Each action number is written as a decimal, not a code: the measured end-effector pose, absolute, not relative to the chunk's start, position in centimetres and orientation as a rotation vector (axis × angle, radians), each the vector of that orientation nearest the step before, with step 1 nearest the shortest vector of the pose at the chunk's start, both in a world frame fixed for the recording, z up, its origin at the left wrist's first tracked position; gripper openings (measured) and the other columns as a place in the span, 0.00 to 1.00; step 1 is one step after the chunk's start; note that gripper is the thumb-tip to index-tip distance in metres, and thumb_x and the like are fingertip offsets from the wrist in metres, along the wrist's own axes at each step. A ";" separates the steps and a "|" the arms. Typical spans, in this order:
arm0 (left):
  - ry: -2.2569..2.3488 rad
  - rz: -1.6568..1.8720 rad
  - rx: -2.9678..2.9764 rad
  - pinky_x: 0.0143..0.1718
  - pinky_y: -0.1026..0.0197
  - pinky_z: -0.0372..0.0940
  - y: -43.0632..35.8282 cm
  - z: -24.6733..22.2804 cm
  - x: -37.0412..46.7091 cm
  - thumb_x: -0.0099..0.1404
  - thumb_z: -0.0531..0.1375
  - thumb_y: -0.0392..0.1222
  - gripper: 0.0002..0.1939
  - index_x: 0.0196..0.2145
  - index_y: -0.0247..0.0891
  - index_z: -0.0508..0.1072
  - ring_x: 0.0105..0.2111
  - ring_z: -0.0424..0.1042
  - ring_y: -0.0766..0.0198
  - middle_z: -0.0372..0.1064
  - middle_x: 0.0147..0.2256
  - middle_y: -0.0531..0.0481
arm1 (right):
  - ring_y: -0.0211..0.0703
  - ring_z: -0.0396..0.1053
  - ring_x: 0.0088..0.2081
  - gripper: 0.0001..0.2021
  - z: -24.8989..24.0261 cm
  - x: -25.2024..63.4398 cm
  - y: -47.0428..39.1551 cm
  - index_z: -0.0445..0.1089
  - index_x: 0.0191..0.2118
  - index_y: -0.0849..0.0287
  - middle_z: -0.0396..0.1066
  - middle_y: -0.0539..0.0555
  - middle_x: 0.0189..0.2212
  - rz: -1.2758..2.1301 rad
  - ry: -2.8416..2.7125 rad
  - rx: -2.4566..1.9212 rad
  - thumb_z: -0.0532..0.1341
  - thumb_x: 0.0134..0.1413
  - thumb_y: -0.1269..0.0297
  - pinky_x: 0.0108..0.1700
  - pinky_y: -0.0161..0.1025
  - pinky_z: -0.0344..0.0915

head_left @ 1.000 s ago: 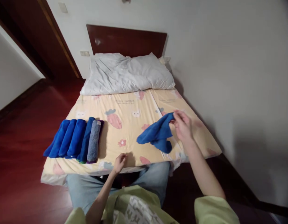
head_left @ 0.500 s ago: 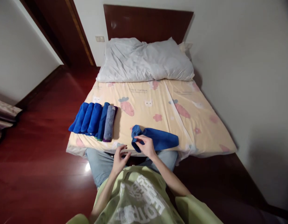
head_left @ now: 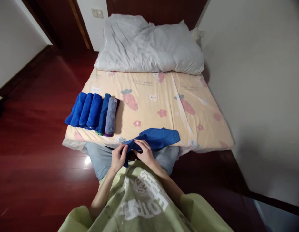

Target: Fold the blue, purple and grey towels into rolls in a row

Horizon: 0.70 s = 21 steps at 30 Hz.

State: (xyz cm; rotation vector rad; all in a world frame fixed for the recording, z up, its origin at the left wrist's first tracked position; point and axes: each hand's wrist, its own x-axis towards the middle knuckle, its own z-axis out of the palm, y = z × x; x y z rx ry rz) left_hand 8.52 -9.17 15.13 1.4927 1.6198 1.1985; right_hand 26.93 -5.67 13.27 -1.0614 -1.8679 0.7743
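A blue cloth [head_left: 161, 138] lies partly on the bed's front edge, its left end drawn over toward my lap. My left hand [head_left: 119, 157] pinches that left end between thumb and fingers. Close beside it, my right hand [head_left: 144, 153] has its fingers closed on the same cloth, a little further right. Left of my hands, several rolled cloths stand side by side on the bed: bright blue rolls [head_left: 94, 111], a darker blue roll [head_left: 104, 112] and a grey roll [head_left: 111, 116] with a purple one behind its right side.
The bed has a yellow sheet [head_left: 149, 109] with carrot and flower prints. A grey-white quilt [head_left: 149, 48] is heaped at its far end, against the dark headboard [head_left: 159, 9]. My legs in jeans [head_left: 98, 159] are at the bed's front edge.
My left hand has closed on the blue cloth. The cloth's left end has been pulled left and toward me, with my right hand moving along. The view has tipped downward.
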 end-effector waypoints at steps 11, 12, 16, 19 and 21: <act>1.583 1.237 1.343 0.31 0.64 0.63 -9.1 16.6 7.8 0.72 0.56 0.55 0.20 0.34 0.37 0.77 0.28 0.68 0.64 0.72 0.27 0.51 | 0.45 0.73 0.46 0.19 10.4 30.1 -4.0 0.75 0.38 0.56 0.78 0.55 0.40 0.507 -1.630 -1.336 0.53 0.46 0.82 0.53 0.45 0.70; 1.577 1.271 1.305 0.30 0.64 0.63 -8.8 16.7 7.8 0.71 0.56 0.56 0.21 0.32 0.37 0.77 0.27 0.67 0.64 0.70 0.26 0.51 | 0.45 0.73 0.44 0.19 10.3 31.5 -3.3 0.75 0.37 0.56 0.78 0.55 0.39 0.459 -1.636 -1.376 0.53 0.45 0.81 0.52 0.45 0.70; 1.508 1.285 1.244 0.28 0.64 0.62 -8.3 17.5 7.6 0.69 0.58 0.59 0.22 0.29 0.37 0.75 0.25 0.65 0.65 0.68 0.24 0.52 | 0.47 0.72 0.40 0.12 10.4 37.7 -1.4 0.75 0.33 0.57 0.77 0.55 0.33 0.278 -1.591 -1.593 0.56 0.46 0.76 0.48 0.44 0.69; 1.466 1.249 1.275 0.29 0.64 0.63 -8.3 18.3 7.2 0.69 0.59 0.58 0.21 0.30 0.37 0.76 0.26 0.66 0.65 0.69 0.25 0.51 | 0.48 0.73 0.40 0.10 11.0 42.0 -1.7 0.76 0.33 0.59 0.78 0.57 0.34 0.182 -1.471 -1.729 0.58 0.47 0.72 0.49 0.44 0.70; 1.485 1.260 1.282 0.29 0.64 0.63 -8.1 18.5 6.6 0.69 0.59 0.57 0.21 0.29 0.37 0.76 0.26 0.66 0.65 0.69 0.25 0.51 | 0.49 0.75 0.40 0.10 11.8 44.5 -2.4 0.76 0.33 0.60 0.78 0.58 0.34 0.108 -1.378 -1.810 0.58 0.46 0.72 0.49 0.45 0.70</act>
